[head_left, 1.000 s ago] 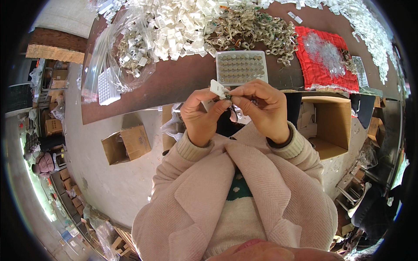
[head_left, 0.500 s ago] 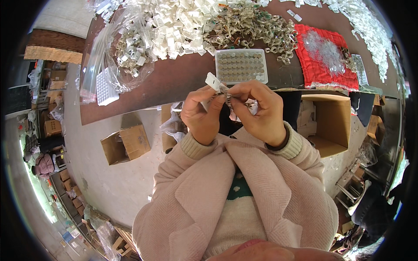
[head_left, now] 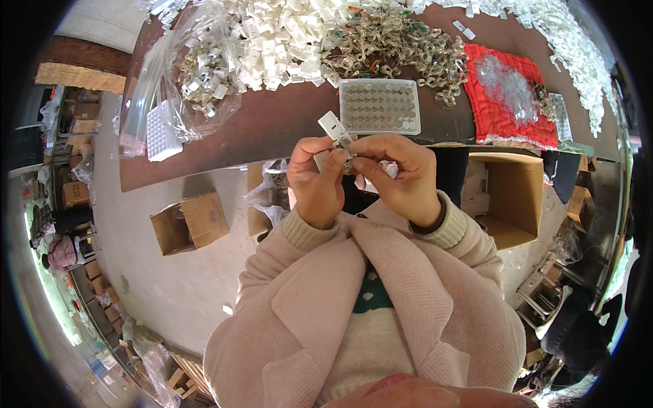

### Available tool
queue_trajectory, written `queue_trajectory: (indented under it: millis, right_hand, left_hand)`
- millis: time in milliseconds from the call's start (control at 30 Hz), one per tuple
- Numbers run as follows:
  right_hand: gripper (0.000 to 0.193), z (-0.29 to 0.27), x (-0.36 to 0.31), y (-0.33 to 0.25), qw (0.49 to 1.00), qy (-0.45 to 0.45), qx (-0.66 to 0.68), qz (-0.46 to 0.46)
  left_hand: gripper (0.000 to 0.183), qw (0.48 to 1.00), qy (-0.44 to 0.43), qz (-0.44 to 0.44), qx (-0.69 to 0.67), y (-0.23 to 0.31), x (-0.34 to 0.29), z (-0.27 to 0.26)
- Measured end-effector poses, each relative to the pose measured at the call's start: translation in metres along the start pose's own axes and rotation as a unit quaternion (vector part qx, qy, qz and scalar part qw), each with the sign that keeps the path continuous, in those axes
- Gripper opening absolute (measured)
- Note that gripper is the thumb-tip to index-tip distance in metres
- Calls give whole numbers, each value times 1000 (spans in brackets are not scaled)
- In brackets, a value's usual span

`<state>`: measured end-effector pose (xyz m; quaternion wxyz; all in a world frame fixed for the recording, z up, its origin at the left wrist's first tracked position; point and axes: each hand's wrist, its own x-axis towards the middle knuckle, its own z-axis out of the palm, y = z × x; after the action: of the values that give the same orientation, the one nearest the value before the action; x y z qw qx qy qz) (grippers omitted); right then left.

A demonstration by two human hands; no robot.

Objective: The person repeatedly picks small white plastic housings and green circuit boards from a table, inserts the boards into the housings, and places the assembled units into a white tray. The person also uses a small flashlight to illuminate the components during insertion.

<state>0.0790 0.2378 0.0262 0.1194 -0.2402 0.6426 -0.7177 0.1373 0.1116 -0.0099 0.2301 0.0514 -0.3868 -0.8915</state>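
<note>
In front of my chest, just off the table's near edge, my left hand (head_left: 318,182) pinches a small white plastic casing (head_left: 332,125) with a dark slot in it. My right hand (head_left: 401,178) closes thumb and forefinger on a small part at the casing's lower end; the fingertips mostly hide it. Something pale shows below the right fingers, too covered to name. Just beyond my hands lies a clear plastic tray (head_left: 379,132) with rows of small round discs. Behind it are a heap of white casings (head_left: 279,47) and a tangle of small wired parts (head_left: 401,47).
A clear plastic bag (head_left: 146,88) of parts and a white dimpled tray (head_left: 163,132) lie left on the brown table (head_left: 265,122). At right is a red cloth (head_left: 483,119) with clear plastic bits. Cardboard boxes (head_left: 211,221) (head_left: 520,197) stand below the table.
The white casing has tipped and turned slightly, showing its slotted face more. Both hands stay close together, with the right fingers shifted a little left. The view has moved slightly.
</note>
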Motion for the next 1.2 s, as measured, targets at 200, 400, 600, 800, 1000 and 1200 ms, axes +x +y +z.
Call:
queue_trajectory:
  millis: [200,400,600,800,1000,1200]
  right_hand:
    - [22,-16,1,7,979,-24,-187,-83]
    - [18,-64,25,29,913,126,-369,-122]
    - [16,-77,25,51,911,115,-387,-86]
    - [14,-77,29,50,889,86,-444,-77]
    - [18,-53,20,14,922,62,-351,-155]
    - [29,-31,14,-6,893,-4,-372,-252]
  left_hand:
    - [16,995,46,-86,35,0,5,-13]
    - [17,986,70,-147,16,2,7,-29]
    - [16,988,16,-152,34,-3,7,-32]
    - [16,981,9,-191,-21,-5,11,-28]
    - [16,982,21,-187,-22,-9,10,-11]
    - [16,989,-11,-144,12,-9,8,-7]
